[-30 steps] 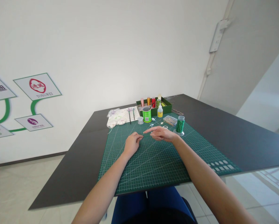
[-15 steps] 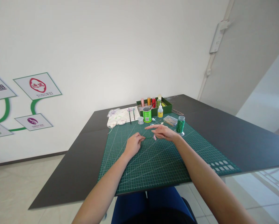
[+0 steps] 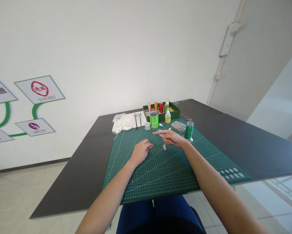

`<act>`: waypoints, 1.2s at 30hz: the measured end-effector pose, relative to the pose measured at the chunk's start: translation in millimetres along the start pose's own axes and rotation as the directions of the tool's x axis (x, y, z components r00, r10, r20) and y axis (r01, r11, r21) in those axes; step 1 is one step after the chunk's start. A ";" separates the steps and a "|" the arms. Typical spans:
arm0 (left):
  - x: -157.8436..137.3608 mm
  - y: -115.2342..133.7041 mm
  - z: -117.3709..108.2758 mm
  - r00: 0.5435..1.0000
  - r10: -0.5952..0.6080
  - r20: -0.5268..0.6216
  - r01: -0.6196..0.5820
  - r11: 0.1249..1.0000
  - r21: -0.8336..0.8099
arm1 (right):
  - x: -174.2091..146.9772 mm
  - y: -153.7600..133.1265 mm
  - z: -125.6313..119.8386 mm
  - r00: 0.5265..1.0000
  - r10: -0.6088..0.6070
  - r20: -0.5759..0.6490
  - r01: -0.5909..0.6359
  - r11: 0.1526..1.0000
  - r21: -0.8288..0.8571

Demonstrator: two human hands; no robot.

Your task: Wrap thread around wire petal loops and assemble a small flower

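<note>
Low over the green cutting mat (image 3: 160,175), my left hand (image 3: 141,151) pinches the end of a thin green stem. A small pink flower (image 3: 164,147) is at the stem's other end, just under my right hand (image 3: 171,137). That right hand has its index finger stretched out to the left and its other fingers loosely bent. Whether any thread runs over its fingers is too fine to make out. Just right of the right wrist stands a spool of green thread (image 3: 188,130).
Beyond my hands are a green can (image 3: 154,120), a glue bottle (image 3: 167,116), a clear case (image 3: 178,126) and a small clear tub (image 3: 147,125). A green box (image 3: 175,112) holds several thread spools. Two dark-stemmed flowers (image 3: 136,121) lie on white sheets (image 3: 126,122).
The pink flower has shifted slightly right and toward me, with its stem still in my left hand. Both hands have moved slightly right; the right hand's lower fingers have changed position.
</note>
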State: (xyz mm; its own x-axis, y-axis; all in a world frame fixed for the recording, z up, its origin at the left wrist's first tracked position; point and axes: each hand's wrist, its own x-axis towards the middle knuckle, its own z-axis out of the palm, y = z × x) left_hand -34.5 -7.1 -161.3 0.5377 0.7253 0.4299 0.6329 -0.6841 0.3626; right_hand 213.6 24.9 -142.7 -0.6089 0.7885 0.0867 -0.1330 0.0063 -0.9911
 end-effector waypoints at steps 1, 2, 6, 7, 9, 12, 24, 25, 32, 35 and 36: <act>0.1 0.3 -0.1 1.000 0.005 -0.002 -0.005 1.000 -0.008 | -0.2 0.2 -0.3 1.000 0.001 -0.001 -0.001 1.000 -0.004; 0.3 0.5 0.0 1.000 0.011 -0.003 -0.011 1.000 -0.016 | -0.3 0.3 -0.5 1.000 0.002 -0.002 -0.002 1.000 -0.006; 1.0 0.7 0.1 0.999 0.033 -0.013 -0.034 0.997 -0.072 | -0.7 0.9 -1.8 1.000 0.000 -0.006 -0.001 1.000 -0.009; 1.3 0.8 0.0 0.999 0.036 -0.017 -0.037 0.995 -0.094 | -0.6 1.3 -2.3 1.000 -0.001 -0.008 0.001 1.000 -0.012; 2.1 1.7 -0.5 0.999 0.036 -0.031 -0.040 0.989 -0.141 | -0.1 2.5 -3.7 1.000 -0.003 -0.013 0.003 1.000 -0.017; 3.2 4.4 -2.3 0.997 0.037 -0.064 -0.050 0.976 -0.214 | 1.3 5.8 -6.3 1.000 -0.009 -0.019 0.009 1.000 -0.016; 4.4 11.9 -6.9 0.980 -0.023 -0.195 -0.067 0.896 -0.439 | 6.7 12.8 -2.9 0.994 0.096 -0.044 -0.098 0.994 -0.053; 4.5 11.6 -6.6 0.979 -0.026 -0.204 -0.070 0.891 -0.448 | 7.3 13.8 -2.6 0.993 0.111 -0.043 -0.114 0.992 -0.052; 5.3 9.9 -5.8 0.965 -0.096 -0.244 -0.044 0.858 -0.511 | 11.3 24.1 -2.8 0.989 0.146 0.030 -0.142 0.985 -0.102; 5.8 10.0 -7.7 0.957 -0.138 -0.255 -0.025 0.837 -0.546 | 11.9 26.0 -1.1 0.986 0.163 0.047 -0.157 0.982 -0.109; 5.9 10.1 -8.6 0.954 -0.156 -0.258 -0.014 0.832 -0.555 | 12.0 26.3 -0.6 0.985 0.164 0.048 -0.158 0.981 -0.109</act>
State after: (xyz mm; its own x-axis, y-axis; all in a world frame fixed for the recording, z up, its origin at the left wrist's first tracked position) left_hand -29.8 -10.3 -147.9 0.2705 0.7781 0.5669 0.2094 -0.6223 0.7543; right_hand 203.2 34.8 -167.8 -0.6590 0.7487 -0.0723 0.0510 -0.0515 -0.9974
